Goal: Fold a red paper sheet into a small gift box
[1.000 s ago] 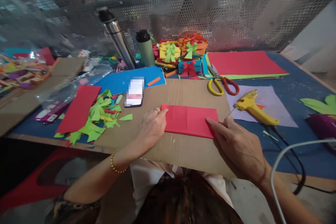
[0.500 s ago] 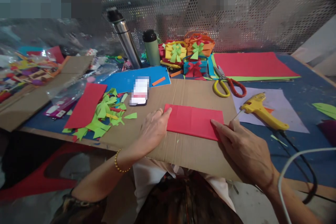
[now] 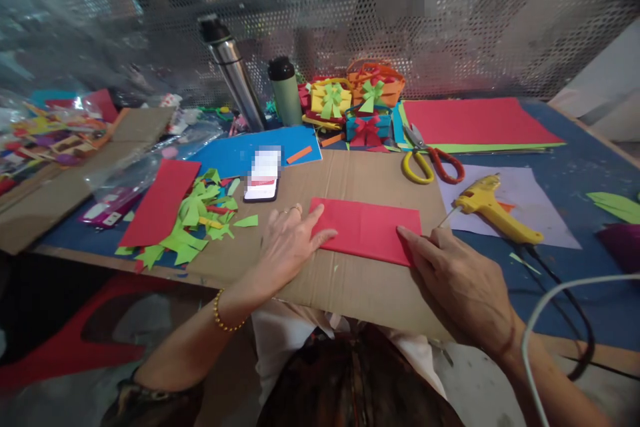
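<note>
A folded red paper [image 3: 365,228] lies on the brown cardboard in front of me, with faint vertical creases across it. At its left end, my left hand [image 3: 287,243] rests with thumb and index finger spread apart, their tips on the paper. My right hand [image 3: 457,280] is at the other end, index finger pressed on top near the right edge and the remaining fingers curled; its thumb is hidden. Just beyond the right hand lies a yellow hot glue gun [image 3: 500,210], its nozzle pointing up and its wire stand near my knuckles.
Scissors [image 3: 430,161] lie behind the paper, beside stacked red and green sheets [image 3: 465,121]. Left are green paper scraps [image 3: 193,213], a red sheet [image 3: 163,200] and a phone [image 3: 263,180]. Paper baskets [image 3: 370,123] and two bottles [image 3: 287,90] stand behind. A pale cable [image 3: 530,327] loops at right.
My left thumb has come out from the paper's near left edge and now lies apart from the index finger. The right hand keeps its place; the whole view has shifted slightly.
</note>
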`<state>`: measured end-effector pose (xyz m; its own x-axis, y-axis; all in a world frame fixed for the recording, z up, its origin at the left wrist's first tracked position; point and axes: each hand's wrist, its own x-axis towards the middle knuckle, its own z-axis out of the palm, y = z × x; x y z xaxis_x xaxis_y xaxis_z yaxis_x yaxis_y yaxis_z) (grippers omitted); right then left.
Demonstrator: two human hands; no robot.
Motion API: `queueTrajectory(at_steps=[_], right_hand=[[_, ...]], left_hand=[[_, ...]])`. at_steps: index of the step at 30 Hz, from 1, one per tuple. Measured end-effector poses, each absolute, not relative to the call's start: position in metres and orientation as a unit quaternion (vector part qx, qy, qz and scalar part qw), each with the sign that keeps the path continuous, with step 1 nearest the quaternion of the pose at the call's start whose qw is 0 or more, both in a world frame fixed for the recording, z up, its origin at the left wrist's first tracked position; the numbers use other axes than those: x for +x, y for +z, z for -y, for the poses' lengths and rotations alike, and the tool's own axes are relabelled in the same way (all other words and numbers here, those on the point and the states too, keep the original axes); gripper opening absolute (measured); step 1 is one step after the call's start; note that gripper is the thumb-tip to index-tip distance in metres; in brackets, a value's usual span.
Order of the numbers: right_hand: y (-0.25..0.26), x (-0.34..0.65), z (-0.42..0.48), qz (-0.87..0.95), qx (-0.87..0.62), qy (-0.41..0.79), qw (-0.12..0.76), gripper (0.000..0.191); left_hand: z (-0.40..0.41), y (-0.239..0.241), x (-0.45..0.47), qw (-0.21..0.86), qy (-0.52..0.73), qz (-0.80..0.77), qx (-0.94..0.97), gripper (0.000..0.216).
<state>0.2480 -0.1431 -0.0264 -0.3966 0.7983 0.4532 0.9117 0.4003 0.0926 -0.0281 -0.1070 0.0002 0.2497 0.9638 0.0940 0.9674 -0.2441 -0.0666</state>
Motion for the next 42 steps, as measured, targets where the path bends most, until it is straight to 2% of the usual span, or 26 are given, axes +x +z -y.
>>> queueTrajectory(at_steps=[3, 5, 14, 18, 20, 23, 27, 30, 35, 42], right_hand=[[-0.027, 0.249, 0.144, 0.816, -0.536, -0.149, 0.153, 0.043], [-0.027, 0.249, 0.144, 0.811, -0.555, -0.131, 0.130, 0.040], [-0.013, 0.242, 0.146, 0.797, -0.595, -0.072, 0.074, 0.037], [-0.008, 0.241, 0.146, 0.795, -0.601, -0.058, 0.054, 0.037], [-0.005, 0.241, 0.146, 0.797, -0.600, -0.057, 0.045, 0.036], [-0.001, 0.238, 0.148, 0.798, -0.590, -0.101, 0.066, 0.034], [-0.001, 0.222, 0.157, 0.837, -0.496, -0.170, 0.154, 0.033], [-0.008, 0.201, 0.165, 0.884, -0.421, -0.129, 0.159, 0.026], [-0.021, 0.190, 0.171, 0.880, -0.431, -0.120, 0.160, 0.018], [-0.018, 0.228, 0.176, 0.881, -0.434, -0.067, 0.174, 0.028]], left_hand=[[0.106, 0.005, -0.024, 0.087, -0.026, 0.595, -0.798, 0.066], [0.104, 0.007, -0.023, 0.100, -0.032, 0.583, -0.805, 0.065], [0.102, 0.005, -0.015, 0.168, -0.056, 0.448, -0.876, 0.041], [0.105, 0.005, -0.012, 0.177, -0.010, 0.328, -0.928, 0.058], [0.104, 0.004, -0.012, 0.160, 0.011, 0.298, -0.941, 0.057], [0.103, 0.002, -0.012, 0.154, 0.014, 0.295, -0.943, 0.054], [0.101, -0.001, -0.013, 0.147, 0.003, 0.294, -0.944, 0.051], [0.100, -0.004, -0.013, 0.133, -0.011, 0.302, -0.944, 0.047], [0.097, -0.008, -0.015, 0.136, -0.027, 0.302, -0.943, 0.047], [0.097, -0.007, -0.014, 0.109, -0.040, 0.309, -0.944, 0.056]])
